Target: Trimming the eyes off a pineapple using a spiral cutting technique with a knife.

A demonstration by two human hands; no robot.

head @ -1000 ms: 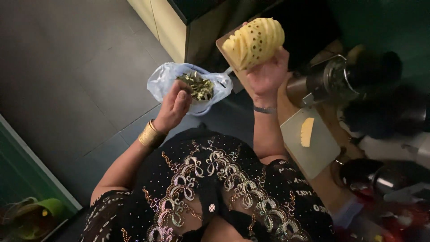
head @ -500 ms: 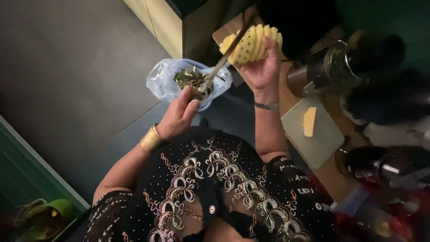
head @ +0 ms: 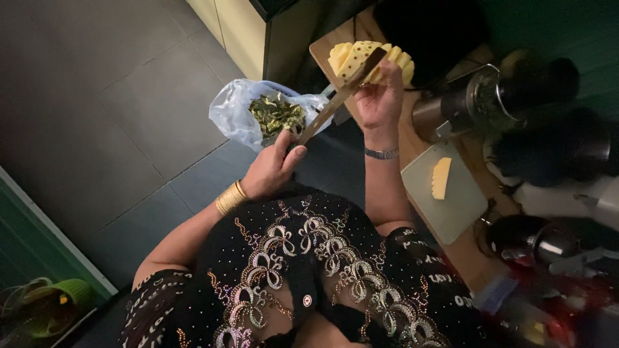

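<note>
Head view, looking down. The right hand [head: 382, 96] is wrapped around a peeled pineapple [head: 367, 61], holding it up above the near end of a wooden counter [head: 412, 145]. The left hand [head: 274, 169] is closed about the handle of a long knife [head: 338, 96], whose blade slants up and lies against the fruit's flank, along one of the diagonal grooves already cut into it. The step in hand appears to be trimming out the eyes in spiral channels. The next cut seems to call for a shallow, angled stroke along the row of eyes, with the right-hand fingers kept clear of the edge and the fruit turned a little. Below the knife, a clear plastic bag [head: 235, 113] holds green peelings [head: 277, 115]. On the counter, a pale cutting board [head: 461, 206] bears one yellow pineapple slice [head: 441, 178], near a metal pot [head: 464, 106].
</note>
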